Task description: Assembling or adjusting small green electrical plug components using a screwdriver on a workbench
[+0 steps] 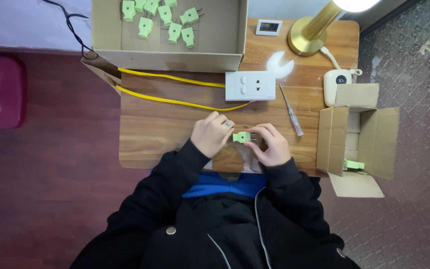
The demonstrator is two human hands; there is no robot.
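A small light green plug (241,136) is held between my two hands just above the wooden table (150,127), near its front edge. My left hand (211,133) grips its left end, with a ring on one finger. My right hand (270,144) pinches its right end, where the metal prongs stick out. A thin screwdriver (291,110) with a clear handle lies on the table just right of my right hand.
A white wall socket plate (250,85) with a yellow cable (175,102) lies behind my hands. An open cardboard box (215,35) at the back holds several green plugs (167,20). A smaller open box (359,137) at the right holds one green plug (354,164). A brass lamp base (308,39) stands at the back right.
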